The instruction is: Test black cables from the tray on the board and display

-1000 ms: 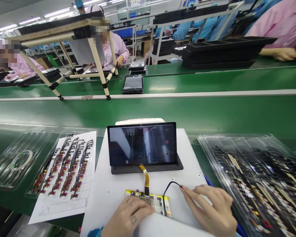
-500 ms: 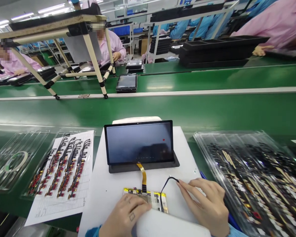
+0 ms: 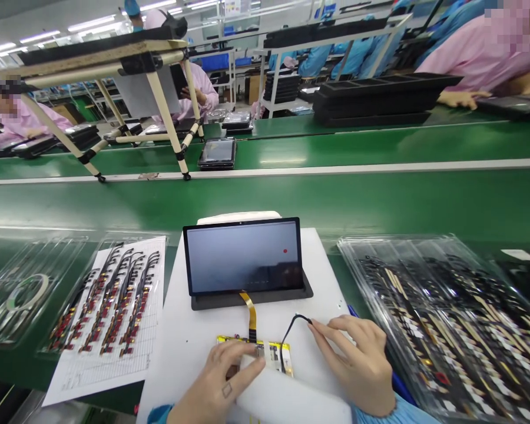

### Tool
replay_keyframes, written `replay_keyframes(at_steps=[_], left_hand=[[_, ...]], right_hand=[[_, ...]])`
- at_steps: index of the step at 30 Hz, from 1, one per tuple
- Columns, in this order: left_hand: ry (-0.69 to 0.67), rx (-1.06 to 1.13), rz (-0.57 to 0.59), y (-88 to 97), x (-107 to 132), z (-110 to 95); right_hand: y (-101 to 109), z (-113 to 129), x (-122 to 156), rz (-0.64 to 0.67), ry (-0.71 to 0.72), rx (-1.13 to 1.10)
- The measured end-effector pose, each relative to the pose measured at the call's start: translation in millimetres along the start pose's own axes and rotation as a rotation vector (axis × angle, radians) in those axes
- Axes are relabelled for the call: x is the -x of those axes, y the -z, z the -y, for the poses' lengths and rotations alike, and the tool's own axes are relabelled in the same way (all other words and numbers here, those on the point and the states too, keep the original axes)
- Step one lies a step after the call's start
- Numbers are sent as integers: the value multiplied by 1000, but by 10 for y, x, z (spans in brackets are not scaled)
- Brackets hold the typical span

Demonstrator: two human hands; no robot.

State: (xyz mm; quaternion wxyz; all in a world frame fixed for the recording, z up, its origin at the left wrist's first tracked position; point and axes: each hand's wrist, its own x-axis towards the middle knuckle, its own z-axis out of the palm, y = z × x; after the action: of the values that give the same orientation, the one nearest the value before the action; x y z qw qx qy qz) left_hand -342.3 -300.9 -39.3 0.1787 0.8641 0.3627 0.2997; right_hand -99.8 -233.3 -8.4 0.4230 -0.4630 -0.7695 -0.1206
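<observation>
A tablet screen [image 3: 244, 256] stands tilted on a dark holder on a white board [image 3: 189, 335] in front of me. A yellow flex ribbon [image 3: 249, 312] runs from it down to a small circuit board [image 3: 271, 351]. My left hand [image 3: 221, 383] lies on the circuit board's left part with its fingers pressing down, holding it flat. My right hand [image 3: 357, 362] rests to the right, with the fingertips pinched on the end of a thin black wire [image 3: 291, 327] that loops up from the board.
A sheet with rows of flex cables [image 3: 110, 300] lies left, beside a clear tray holding a tape ring [image 3: 24, 291]. A clear tray of cable parts [image 3: 446, 318] fills the right. Beyond is the green conveyor [image 3: 380, 200] with another tablet [image 3: 217, 153]; people in pink work opposite.
The view has drifted slightly, and the tablet's picture has gone from a reflected scene to plain grey. Both hands stay on the circuit board and wire, little moved.
</observation>
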Motion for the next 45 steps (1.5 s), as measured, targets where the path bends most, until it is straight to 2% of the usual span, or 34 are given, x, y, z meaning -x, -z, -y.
replay_keyframes(at_steps=[3,5,7,9,10,13,16,20,27,31,37,45], left_hand=[[82,25,-35,220,27,-42],[261,62,-103,455,-77,-81],[414,85,-295,662,-279,-69],[522,118,-528,761,-518,38],[558,119,-655,762,-627,126],[643,67,-903,626,-829,453],[635,-21,-1035,463,-832,696],[630,67,-1001,405,-753,772],[690,199,-919,403,-835,716],[768,213,-896,388,-863,676],[782,329,-925,406,-803,693],[859,529,-1007,481,-714,731]], right_hand=[[11,8,-11,-11,3,-5],[18,15,-10,-16,15,-9],[23,17,5,-20,27,-6],[25,12,29,-25,33,-1],[25,9,41,-26,35,3],[25,2,54,-15,37,11],[28,7,32,-4,43,20],[33,19,-5,0,55,33],[58,47,-43,23,20,47],[66,57,-63,22,18,36],[56,4,-21,52,69,55],[31,35,-17,56,10,40]])
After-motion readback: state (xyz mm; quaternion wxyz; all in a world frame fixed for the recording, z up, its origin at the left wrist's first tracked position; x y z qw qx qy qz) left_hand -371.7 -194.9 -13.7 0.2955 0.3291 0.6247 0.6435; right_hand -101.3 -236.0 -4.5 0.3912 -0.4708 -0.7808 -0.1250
